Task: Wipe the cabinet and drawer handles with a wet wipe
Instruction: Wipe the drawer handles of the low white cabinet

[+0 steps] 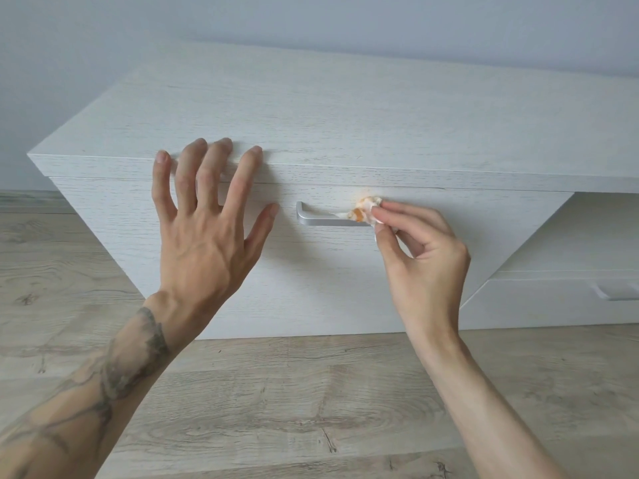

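Two hands are in view, one cabinet, two handles, one wipe.

The left hand [204,233], on a tattooed forearm [103,385], is spread flat with all five fingers splayed and grasps nothing. Its four fingertips lie against the front edge of the top of the low white wood-grain cabinet [311,108]; the thumb points right, ending just short of the nearer handle.

Just right of that thumb sits the brushed silver metal bar handle [325,221], mounted on the white drawer front [311,278]. Its left bracket and most of the bar are exposed; its right end is covered by the wipe and fingers.

The crumpled white wet wipe [366,210] (stained orange-brown in patches) is pressed onto the right part of that bar, touching it. A thin tail of the wipe trails leftward along the bar.

The right hand [425,267] pinches the wipe between thumb and forefinger, the remaining fingers curled beneath.

Well to the right of the right hand, lower down, a second silver handle [615,291] sits on another white drawer front [553,302], under an open recess; it is blurred and cut by the frame edge.

Pale wood-effect flooring [311,409] lies below both forearms.
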